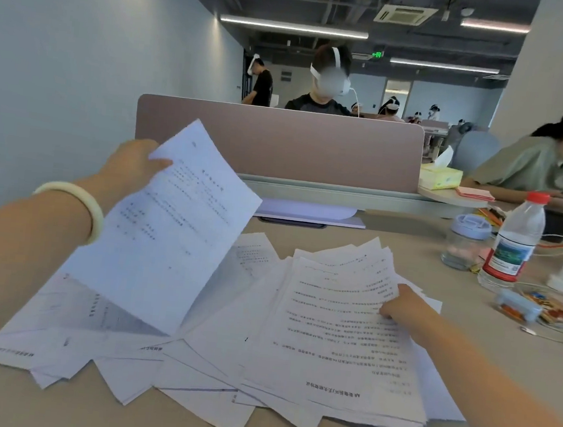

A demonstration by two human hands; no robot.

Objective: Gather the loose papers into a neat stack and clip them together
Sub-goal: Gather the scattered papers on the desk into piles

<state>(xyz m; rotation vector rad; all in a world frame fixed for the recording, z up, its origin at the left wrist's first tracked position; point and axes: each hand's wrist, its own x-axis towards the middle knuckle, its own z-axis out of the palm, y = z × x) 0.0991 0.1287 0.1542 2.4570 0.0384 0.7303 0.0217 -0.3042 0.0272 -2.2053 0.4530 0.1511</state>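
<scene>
Many printed white papers (211, 354) lie fanned and overlapping across the beige desk in front of me. My left hand (133, 168) pinches one printed sheet (168, 230) by its top corner and holds it lifted above the left side of the spread. My right hand (402, 306) rests with curled fingers on the right edge of a rough pile (334, 328) of sheets, gripping its top pages. A pale bangle sits on my left wrist. I see no clip among the papers.
A pink desk divider (280, 144) stands behind the papers. To the right are a clear jar with a blue lid (466, 241), a water bottle (514, 242), a tissue box (440, 177), snack packets (552, 310) and cables. A person sits at the right.
</scene>
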